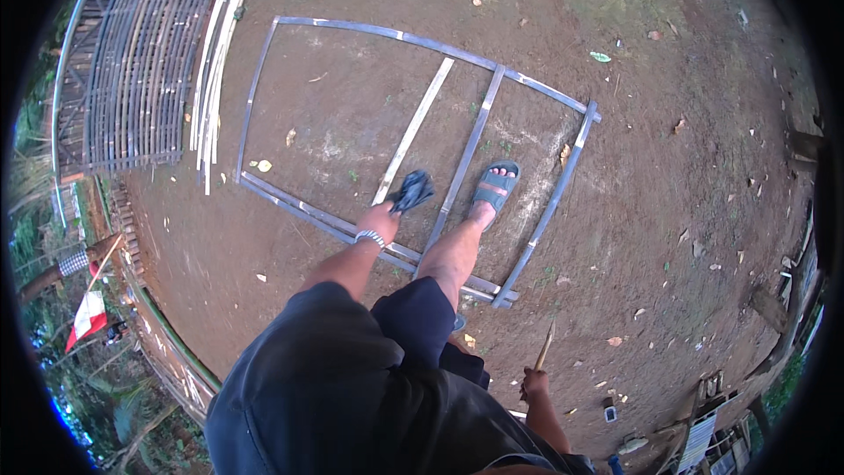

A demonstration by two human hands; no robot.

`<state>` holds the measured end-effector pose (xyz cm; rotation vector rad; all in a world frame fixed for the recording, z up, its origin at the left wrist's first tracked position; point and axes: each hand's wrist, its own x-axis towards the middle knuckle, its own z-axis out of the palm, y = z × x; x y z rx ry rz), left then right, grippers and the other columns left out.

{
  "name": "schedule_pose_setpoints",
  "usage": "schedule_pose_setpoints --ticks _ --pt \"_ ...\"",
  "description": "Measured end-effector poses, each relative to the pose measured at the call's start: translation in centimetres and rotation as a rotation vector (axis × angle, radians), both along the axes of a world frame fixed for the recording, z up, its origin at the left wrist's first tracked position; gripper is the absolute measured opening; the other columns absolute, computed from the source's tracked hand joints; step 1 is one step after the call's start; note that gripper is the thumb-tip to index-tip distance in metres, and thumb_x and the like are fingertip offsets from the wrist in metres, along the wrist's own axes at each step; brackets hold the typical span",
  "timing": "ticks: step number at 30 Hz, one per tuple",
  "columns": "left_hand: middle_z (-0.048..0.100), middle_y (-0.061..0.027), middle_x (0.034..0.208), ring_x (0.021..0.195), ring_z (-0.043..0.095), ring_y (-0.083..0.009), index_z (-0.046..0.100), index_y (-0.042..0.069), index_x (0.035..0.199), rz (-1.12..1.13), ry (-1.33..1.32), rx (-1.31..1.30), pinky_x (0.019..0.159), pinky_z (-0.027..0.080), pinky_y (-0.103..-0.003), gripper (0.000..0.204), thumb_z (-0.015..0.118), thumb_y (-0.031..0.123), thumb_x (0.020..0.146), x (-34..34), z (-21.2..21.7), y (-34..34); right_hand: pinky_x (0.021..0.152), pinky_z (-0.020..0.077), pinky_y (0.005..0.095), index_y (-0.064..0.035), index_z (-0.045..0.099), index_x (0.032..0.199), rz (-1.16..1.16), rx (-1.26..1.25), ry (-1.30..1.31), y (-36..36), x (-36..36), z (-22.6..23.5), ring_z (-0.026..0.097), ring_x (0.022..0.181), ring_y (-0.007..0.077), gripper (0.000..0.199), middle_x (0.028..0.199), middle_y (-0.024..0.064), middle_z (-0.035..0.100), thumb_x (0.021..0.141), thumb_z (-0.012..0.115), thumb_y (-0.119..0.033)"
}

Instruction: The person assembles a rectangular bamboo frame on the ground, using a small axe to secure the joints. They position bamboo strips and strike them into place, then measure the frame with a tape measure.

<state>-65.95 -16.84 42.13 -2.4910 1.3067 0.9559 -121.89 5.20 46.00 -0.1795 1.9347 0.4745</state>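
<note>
My left hand (382,222), with a light band at the wrist, is closed round a dark crumpled bundle (413,191), cloth or plastic; I cannot tell which. Under and beside it, the near end of a pale strip (418,127) lies inside a four-sided frame of dark strips (365,27) on the ground. Low on the right, away from the frame, my right hand (534,383) grips a light wooden stick (546,346) with a tapering tip pointing up. The far part of that stick is hidden by the hand.
My sandalled foot (497,185) stands inside the frame, right of its crossbar (469,151). A slatted panel (145,62) lies at the upper left, with several long pale strips (214,70) alongside. A red and white flag (87,318) hangs at the left edge. Leaves dot the dirt ground.
</note>
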Motion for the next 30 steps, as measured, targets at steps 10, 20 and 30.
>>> schedule_pose_setpoints --ticks 10,20,30 --pt "0.070 -0.0281 0.099 0.096 0.067 -0.0461 0.071 0.004 0.110 -0.101 0.242 0.018 0.085 0.054 -0.051 0.033 0.067 0.032 0.093 -15.0 -11.2 -24.7 0.061 0.0529 0.0470 -0.0003 0.061 0.104 0.335 -0.312 0.055 -31.1 -4.5 -12.8 0.069 0.068 0.0321 0.042 0.074 0.0182 0.067 0.095 0.065 -0.041" --pt "0.066 -0.0267 0.123 0.117 0.062 -0.0410 0.069 0.000 0.122 -0.421 0.072 -0.078 0.102 0.050 -0.046 0.059 0.077 0.046 0.085 -18.1 -19.9 -32.2 0.080 0.0498 0.0561 -0.0030 0.049 0.115 0.420 -0.689 0.261 -42.6 -6.7 -25.6 0.065 0.096 0.0492 0.045 0.098 0.0275 0.066 0.094 0.071 -0.036" --pt "0.055 -0.0165 0.142 0.131 0.052 -0.0366 0.061 0.007 0.136 -0.873 0.290 -0.452 0.113 0.042 -0.045 0.051 0.073 0.028 0.091 -26.5 -27.1 -44.5 0.094 0.0488 0.0527 -0.0071 0.046 0.131 0.467 -0.829 0.573 -37.8 -15.0 -40.3 0.059 0.114 0.0439 0.057 0.122 0.0232 0.061 0.092 0.072 -0.040"
